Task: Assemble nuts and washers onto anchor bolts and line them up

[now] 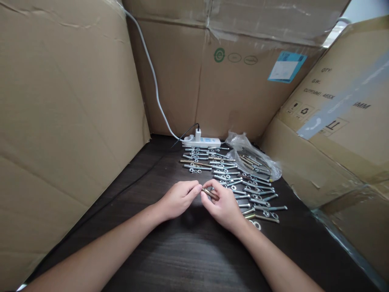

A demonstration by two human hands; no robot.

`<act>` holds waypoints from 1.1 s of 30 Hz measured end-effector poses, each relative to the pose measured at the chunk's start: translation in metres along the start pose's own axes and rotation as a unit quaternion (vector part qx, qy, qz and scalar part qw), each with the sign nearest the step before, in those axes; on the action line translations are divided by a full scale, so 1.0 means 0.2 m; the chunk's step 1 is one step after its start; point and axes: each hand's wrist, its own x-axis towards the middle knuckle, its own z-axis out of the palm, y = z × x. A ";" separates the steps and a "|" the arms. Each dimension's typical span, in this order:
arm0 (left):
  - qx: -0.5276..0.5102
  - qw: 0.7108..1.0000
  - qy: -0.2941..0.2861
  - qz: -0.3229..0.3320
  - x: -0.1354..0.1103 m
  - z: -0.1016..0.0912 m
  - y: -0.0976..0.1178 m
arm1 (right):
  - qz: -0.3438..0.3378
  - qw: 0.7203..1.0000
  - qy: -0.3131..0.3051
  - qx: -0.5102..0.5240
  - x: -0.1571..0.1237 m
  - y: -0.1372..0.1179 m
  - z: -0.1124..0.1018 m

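My right hand [223, 202] is closed around a brass-coloured bolt [209, 192], thumb and index finger along its shaft. The bolt's left end meets the fingertips of my left hand [180, 198], which pinch it there; whether a nut or washer sits between them is hidden. Both hands are just above the dark table [182, 251]. Beyond and to the right of my hands lie rows of silver and brass bolts [226, 177], with loose washers [257, 225] and nuts among them.
Behind the rows lies a white power strip [209, 142] with a plugged-in charger [198, 134]. A clear plastic bag [243, 142] holds more bolts. A black cable [133, 182] crosses the table on the left. Cardboard boxes [176, 81] wall in the left, back and right.
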 end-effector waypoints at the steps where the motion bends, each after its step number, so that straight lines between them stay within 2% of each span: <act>1: -0.003 1.000 -0.001 0.001 0.00 0.00 0.00 | -0.001 1.000 0.001 -0.006 0.00 0.00 0.00; 7: -0.008 1.000 0.008 -0.003 0.00 0.00 0.01 | -0.008 0.999 0.004 -0.036 0.00 0.01 0.00; 18: -0.052 0.998 -0.003 0.021 -0.03 -0.01 0.04 | 0.000 1.000 0.005 0.008 0.00 0.00 -0.01; 25: -0.089 0.996 -0.014 -0.002 -0.01 0.00 0.02 | -0.016 0.998 0.005 -0.069 0.00 -0.03 -0.02; 30: -0.129 0.990 -0.044 -0.018 0.00 -0.01 0.01 | -0.044 0.989 0.023 -0.137 -0.01 -0.03 -0.01; 33: -0.106 0.993 -0.037 -0.025 -0.01 -0.01 0.02 | -0.045 0.988 0.022 -0.146 -0.01 -0.03 -0.01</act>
